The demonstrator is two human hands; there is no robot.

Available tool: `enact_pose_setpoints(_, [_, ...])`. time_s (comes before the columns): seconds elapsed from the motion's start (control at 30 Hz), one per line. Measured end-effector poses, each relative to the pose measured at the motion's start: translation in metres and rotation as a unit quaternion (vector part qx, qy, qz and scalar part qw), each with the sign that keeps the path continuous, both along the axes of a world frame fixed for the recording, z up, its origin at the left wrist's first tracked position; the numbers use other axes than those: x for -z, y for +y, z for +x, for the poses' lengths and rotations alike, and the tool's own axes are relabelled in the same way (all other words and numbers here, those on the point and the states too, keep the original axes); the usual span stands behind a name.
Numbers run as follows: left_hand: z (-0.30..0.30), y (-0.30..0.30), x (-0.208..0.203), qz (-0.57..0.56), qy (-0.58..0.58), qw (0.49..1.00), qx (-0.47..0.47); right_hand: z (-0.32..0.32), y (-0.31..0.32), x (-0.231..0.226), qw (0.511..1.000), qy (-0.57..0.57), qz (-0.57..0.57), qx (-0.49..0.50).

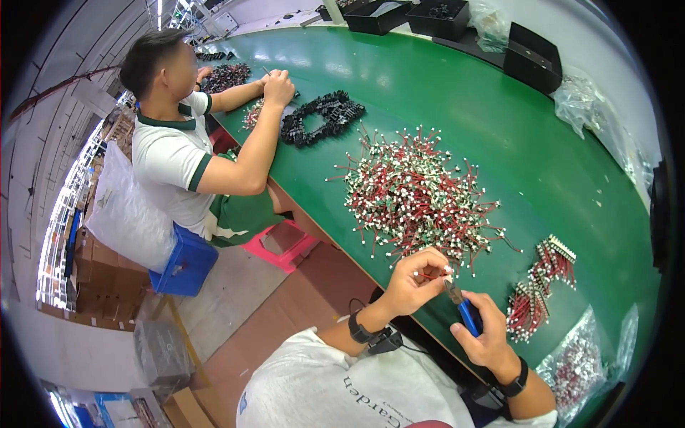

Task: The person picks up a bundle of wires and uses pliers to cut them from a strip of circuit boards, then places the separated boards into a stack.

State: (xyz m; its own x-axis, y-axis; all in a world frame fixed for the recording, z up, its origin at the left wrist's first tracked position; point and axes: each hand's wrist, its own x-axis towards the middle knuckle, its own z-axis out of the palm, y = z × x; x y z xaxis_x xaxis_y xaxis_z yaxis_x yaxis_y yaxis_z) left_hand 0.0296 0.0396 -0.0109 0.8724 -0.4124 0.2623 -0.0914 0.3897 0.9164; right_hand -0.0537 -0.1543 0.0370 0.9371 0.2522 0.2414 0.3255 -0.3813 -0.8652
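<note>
My left hand (pixel 412 287) is closed in a pinch on a small white connector (pixel 447 270) with red wires. Blue-handled nippers (pixel 467 316) are wrapped in my right hand (pixel 489 334), their metal jaws touching or very close to the connector; I cannot tell which. Just beyond my hands lies a large heap of small white connectors with red wires (pixel 410 192) on the green table (pixel 499 107). To the right of my right hand are strips of joined connectors with red wires (pixel 529 305). A clear plastic bag (pixel 579 374) of similar parts lies near the right edge.
A co-worker (pixel 168 150) sits at the table on the left, hands raised over small parts. Black parts (pixel 303 128) form a ring-like pile nearby. Black bins (pixel 531 58) and clear plastic bags (pixel 581 100) line the far edge. A pink stool (pixel 282 244) and blue crate (pixel 187 264) stand on the floor.
</note>
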Motion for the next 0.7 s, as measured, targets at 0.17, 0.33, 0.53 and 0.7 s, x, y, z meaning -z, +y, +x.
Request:
enact_pose_setpoints(0.17, [-0.003, -0.003, -0.001, -0.002, -0.025, 0.999, -0.024, -0.001, 0.001, -0.003, 1.000, -0.010, -0.005, -0.006])
enact_pose_setpoints(0.33, [-0.003, -0.001, -0.015, -0.006, -0.016, 0.999, -0.033, 0.000, 0.000, -0.004, 0.999, 0.003, -0.025, -0.037])
enact_pose_setpoints(0.53, [0.008, 0.020, -0.035, -0.016, -0.094, 0.990, -0.106, 0.009, -0.006, -0.034, 0.998, 0.002, 0.057, 0.022])
enact_pose_setpoints(0.7, [0.011, 0.022, -0.043, 0.001, -0.121, 0.986, -0.116, 0.027, -0.004, -0.056, 0.997, -0.012, -0.052, -0.050])
